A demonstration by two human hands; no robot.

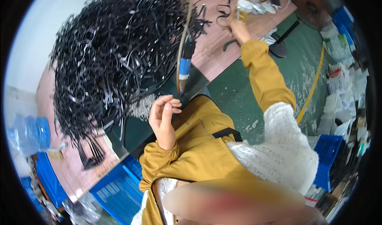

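my right hand [239, 29], arm stretched over the pinkish, wood-grained table [211, 61], has its fingers bent at a small yellow container [242, 15]; i cannot tell whether they have closed on it. the step in hand appears to be this reach; the next move would call for a settled fingertip hold, clear of the white round piece [244, 5] just beyond. my left hand [163, 115] is half open, fingers softly curved, holding nothing. near it, small silvery pieces [142, 107] (too fine to tell one by one) lie heaped on a smooth, dark green mat [137, 129]. glossy black strips [115, 46], thin and looped, form a tangled mound. a slim tool [184, 68] with a blue band stands near-vertical.
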